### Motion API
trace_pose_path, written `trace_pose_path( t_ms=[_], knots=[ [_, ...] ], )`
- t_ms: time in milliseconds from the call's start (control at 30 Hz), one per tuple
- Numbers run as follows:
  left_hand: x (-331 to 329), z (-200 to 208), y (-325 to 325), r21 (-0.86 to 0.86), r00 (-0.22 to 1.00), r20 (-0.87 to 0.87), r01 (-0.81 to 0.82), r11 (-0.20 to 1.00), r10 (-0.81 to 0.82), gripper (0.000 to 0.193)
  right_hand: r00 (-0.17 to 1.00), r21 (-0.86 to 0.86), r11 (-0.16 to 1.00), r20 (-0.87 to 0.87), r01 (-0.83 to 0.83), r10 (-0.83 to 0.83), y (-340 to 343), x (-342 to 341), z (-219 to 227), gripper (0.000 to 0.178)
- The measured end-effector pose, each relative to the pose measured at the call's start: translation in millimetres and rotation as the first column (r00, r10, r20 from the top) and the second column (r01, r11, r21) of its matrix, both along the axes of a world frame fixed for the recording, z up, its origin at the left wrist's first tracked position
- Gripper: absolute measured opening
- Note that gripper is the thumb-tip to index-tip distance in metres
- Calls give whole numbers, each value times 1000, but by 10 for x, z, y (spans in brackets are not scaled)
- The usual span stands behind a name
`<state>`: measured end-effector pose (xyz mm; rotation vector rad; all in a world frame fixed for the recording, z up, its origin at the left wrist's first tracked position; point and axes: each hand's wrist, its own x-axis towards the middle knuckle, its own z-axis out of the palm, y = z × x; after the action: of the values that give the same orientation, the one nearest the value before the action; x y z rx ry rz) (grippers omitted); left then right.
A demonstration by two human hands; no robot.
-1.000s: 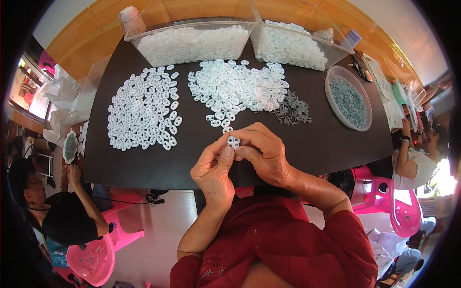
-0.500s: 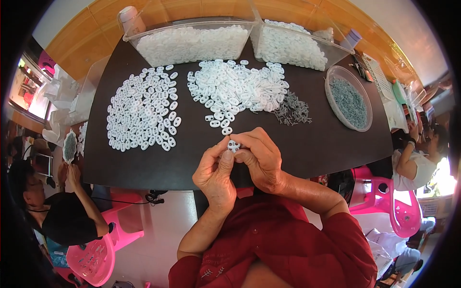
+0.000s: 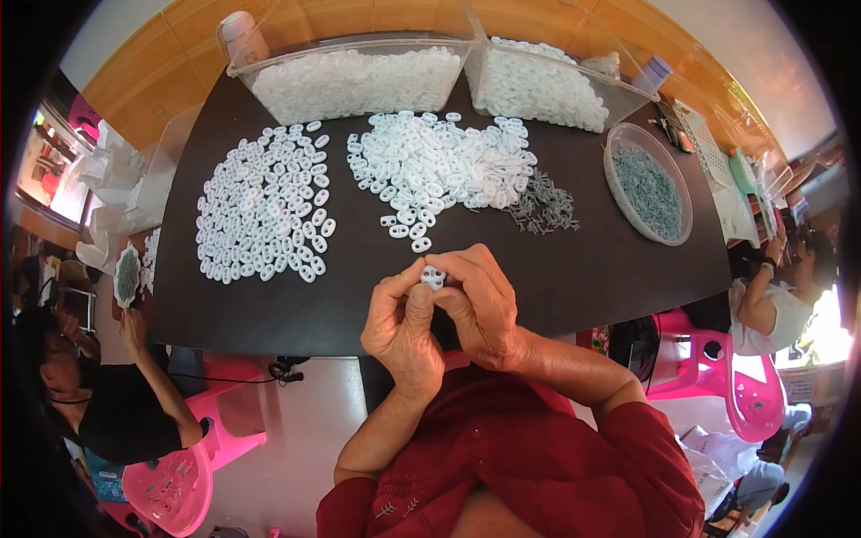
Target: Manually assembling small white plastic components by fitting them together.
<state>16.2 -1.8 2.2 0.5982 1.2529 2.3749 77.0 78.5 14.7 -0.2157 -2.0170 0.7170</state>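
Thumb and forefinger of the left hand [image 3: 404,336] and of the right hand [image 3: 480,309] are drawn nearly together, pinching between them a small white piece [image 3: 433,279] with dark holes; whether it is one part or several cannot be told. The other fingers curl in behind, largely hidden, so what they touch is unclear. Both hands meet just above the near edge of the dark table [image 3: 583,278], fingertips toward 12 o'clock, wrists bent inward. The left forearm runs back toward 7 o'clock, the right toward 4. Counting from the held piece, a heap of loose white links [image 3: 430,161] lies at 12 o'clock, its nearest few close to the fingertips; a flat spread of links [image 3: 260,206] sits at 10, and grey pins [image 3: 544,204] at 2, with a round clear tray [image 3: 685,202] of pins farther out.
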Motion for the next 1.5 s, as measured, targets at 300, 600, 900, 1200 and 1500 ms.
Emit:
trace_pose_path(
  t_ms=[300,600,900,1200,1500],
  knots=[
    [39,59,-40,68,997,-73,15,998,-10,20,994,6,999,-104,32,-31,-53,-22,-5,20],
    [70,28,-1,94,997,-70,-31,995,38,19,988,97,994,-147,52,-37,-30,-59,26,23],
    [54,-17,-13,-84,993,-112,-31,996,21,18,988,98,991,-138,90,-76,41,-16,2,18],
    [-866,129,-19,-426,719,-692,-331,842,-67,19,893,-14,895,89,445,-442,1336,324,693,14],
    [-1022,4,322,-413,393,-890,-474,778,-232,21,660,584,528,-17,617,-751,3208,332,1051,16]
  ],
)
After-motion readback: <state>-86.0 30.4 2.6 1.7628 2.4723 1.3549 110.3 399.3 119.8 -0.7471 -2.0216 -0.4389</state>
